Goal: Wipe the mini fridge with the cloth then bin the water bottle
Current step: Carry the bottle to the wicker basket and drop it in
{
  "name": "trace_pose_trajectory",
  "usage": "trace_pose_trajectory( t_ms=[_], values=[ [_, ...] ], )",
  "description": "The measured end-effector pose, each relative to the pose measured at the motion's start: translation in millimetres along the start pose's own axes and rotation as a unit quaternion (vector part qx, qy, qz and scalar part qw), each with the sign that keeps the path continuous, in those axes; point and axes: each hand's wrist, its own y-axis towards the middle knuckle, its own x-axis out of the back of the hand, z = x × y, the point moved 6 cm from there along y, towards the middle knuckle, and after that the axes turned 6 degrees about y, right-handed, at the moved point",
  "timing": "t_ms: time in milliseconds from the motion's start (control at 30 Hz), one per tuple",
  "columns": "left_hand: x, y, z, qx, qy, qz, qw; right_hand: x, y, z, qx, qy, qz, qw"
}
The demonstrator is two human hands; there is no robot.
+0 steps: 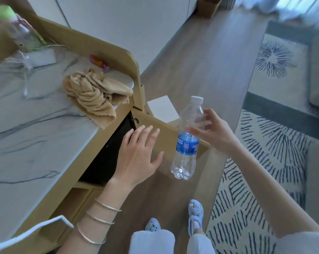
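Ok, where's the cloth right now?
Upper left of the head view: the cloth lies crumpled on the marble counter's corner, above the open cabinet door, in neither hand.

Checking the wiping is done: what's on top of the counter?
A crumpled cloth at the counter edge, and a blurred clear bottle further back. Whatever lies under the cloth is hidden.

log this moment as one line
right hand: holds water bottle | left hand: open, on cabinet door | cloth: on counter

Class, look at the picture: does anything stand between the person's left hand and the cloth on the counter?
Nothing visible does. The left hand is open at the wooden cabinet door; the cloth lies above it at the marble counter edge, uncovered. The right hand holds the water bottle.
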Motion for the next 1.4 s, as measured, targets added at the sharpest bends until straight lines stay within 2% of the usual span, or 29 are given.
trace_pose_trajectory(
  t_ms=[233, 400, 667, 933, 1200, 1400],
  values=[
    [-2.2, 40.9, -29.5, -0.02, 0.021, 0.003, 1.0, 50.6, 22.4, -8.0, 0.001, -0.02, -0.017, 1.0],
    [-3.1, 81.9, -61.6, 0.005, 0.028, 0.001, 1.0, 97.1, 51.4, -22.1, 0.001, -0.022, 0.001, 1.0],
    [-5.5, 177.7, -160.2, 0.04, 0.028, -0.019, 0.999, 216.0, 108.9, -40.4, 0.018, -0.041, 0.041, 0.998],
    [-13.7, 265.2, -235.9, 0.042, 0.03, -0.015, 0.999, 310.7, 169.0, -61.9, 0.042, -0.061, 0.023, 0.997],
    [-41.1, 347.7, -248.6, 0.034, 0.042, -0.013, 0.998, 347.5, 248.5, -92.2, 0.03, -0.047, 0.021, 0.998],
    [-58.4, 433.9, -230.9, 0.047, 0.039, -0.021, 0.998, 369.1, 334.4, -83.6, 0.024, -0.036, 0.024, 0.999]
  ],
)
